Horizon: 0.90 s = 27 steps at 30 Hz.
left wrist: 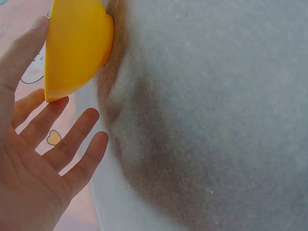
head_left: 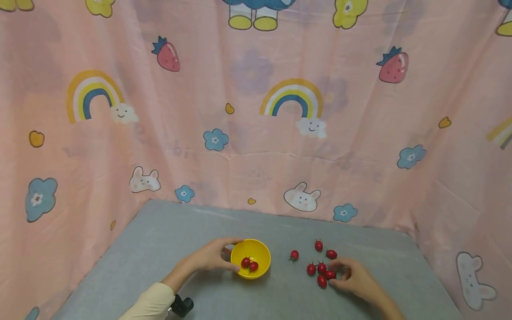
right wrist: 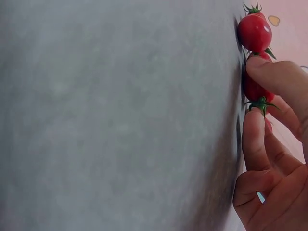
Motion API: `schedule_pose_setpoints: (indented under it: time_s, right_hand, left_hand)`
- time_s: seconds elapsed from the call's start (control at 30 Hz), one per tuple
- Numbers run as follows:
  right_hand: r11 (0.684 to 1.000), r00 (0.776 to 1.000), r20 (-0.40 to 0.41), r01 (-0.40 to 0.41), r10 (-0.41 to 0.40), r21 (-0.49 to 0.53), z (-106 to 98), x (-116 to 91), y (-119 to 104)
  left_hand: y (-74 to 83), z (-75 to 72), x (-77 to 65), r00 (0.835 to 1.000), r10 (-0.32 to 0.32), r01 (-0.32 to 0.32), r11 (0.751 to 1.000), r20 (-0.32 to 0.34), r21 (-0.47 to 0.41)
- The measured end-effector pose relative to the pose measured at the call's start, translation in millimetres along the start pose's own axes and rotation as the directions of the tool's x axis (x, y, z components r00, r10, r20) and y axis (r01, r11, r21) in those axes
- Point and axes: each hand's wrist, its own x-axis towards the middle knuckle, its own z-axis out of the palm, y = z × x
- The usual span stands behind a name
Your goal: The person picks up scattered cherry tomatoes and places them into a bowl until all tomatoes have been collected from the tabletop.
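Observation:
A small yellow bowl (head_left: 262,255) stands on the grey table, with two cherry tomatoes (head_left: 254,266) inside. My left hand (head_left: 210,257) holds it from the left, thumb on the near side of the rim and fingers on the far side. In the left wrist view the bowl (left wrist: 77,48) sits between thumb and fingertips, the last two fingers apart from it. To the right, my right hand (head_left: 356,280) pinches a red cherry tomato (head_left: 330,274) at the edge of a loose cluster. The right wrist view shows this tomato (right wrist: 255,89) between thumb and fingers, its green stem end towards the fingers.
Several more cherry tomatoes (head_left: 311,269) lie close to the right hand, and a single one (head_left: 294,255) lies nearer the bowl. A black object (head_left: 182,306) is by the left wrist. A pink patterned curtain (head_left: 248,169) borders the table's back and sides.

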Motion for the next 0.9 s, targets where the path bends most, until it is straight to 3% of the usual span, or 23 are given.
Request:
schedule_pose_setpoints:
  time_s: [0.2,0.4,0.77,0.9]
  right_hand:
    - [0.999,1.0,-0.008,-0.019,0.019,-0.036,0.9,2.1,0.6]
    - [1.0,0.999,-0.023,-0.024,0.023,-0.019,0.0,1.1,3.8]
    - [0.992,0.989,-0.084,-0.124,0.124,0.008,-9.7,-0.4,3.8]
    - [0.992,0.987,-0.098,-0.125,0.127,0.025,-13.6,0.2,-0.9]
  left_hand:
    - [-0.7,0.4,0.2,1.0,0.004,-0.004,1.0,0.0,-0.004]
    - [-2.8,0.4,0.5,1.0,0.006,-0.006,1.0,0.0,-0.01]
    - [-2.4,0.7,1.5,1.0,0.013,-0.013,1.0,0.001,-0.019]
    - [-1.7,0.3,1.3,1.0,0.008,-0.008,1.0,0.004,-0.017]
